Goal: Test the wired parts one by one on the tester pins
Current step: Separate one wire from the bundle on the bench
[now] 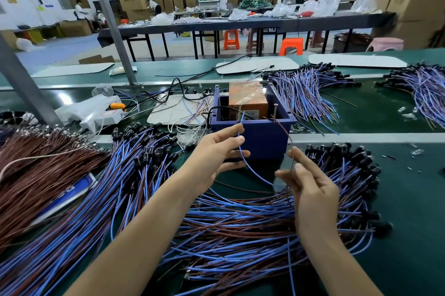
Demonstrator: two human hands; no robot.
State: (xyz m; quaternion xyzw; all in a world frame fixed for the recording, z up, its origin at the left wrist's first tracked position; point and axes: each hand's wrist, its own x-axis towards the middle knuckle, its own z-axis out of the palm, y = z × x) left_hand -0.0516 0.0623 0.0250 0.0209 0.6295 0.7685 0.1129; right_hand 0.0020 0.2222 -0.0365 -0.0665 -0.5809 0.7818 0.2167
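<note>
A: Starting at the left, what lies there?

B: At the far left is a heap of brown leads. Next to it is a left pile of blue-and-brown wired parts with black heads. A white power strip sits behind them.

A: And the hands?

B: The left hand pinches a blue wire between thumb and forefinger, with the other fingers loosely spread. The wire rises to the left pin on the tester, the blue box just beyond the hands. Its tip is right at the pin, but I cannot tell if it touches.

A: The right one?

B: The right hand pinches a brown wire, which slants up toward the right pin. Contact is again unclear. Both wires run down into the near pile under the forearms.

A: Farther right?

B: One bundle lies just right of the tester, and another bundle lies at the far right edge of the green belt.
</note>
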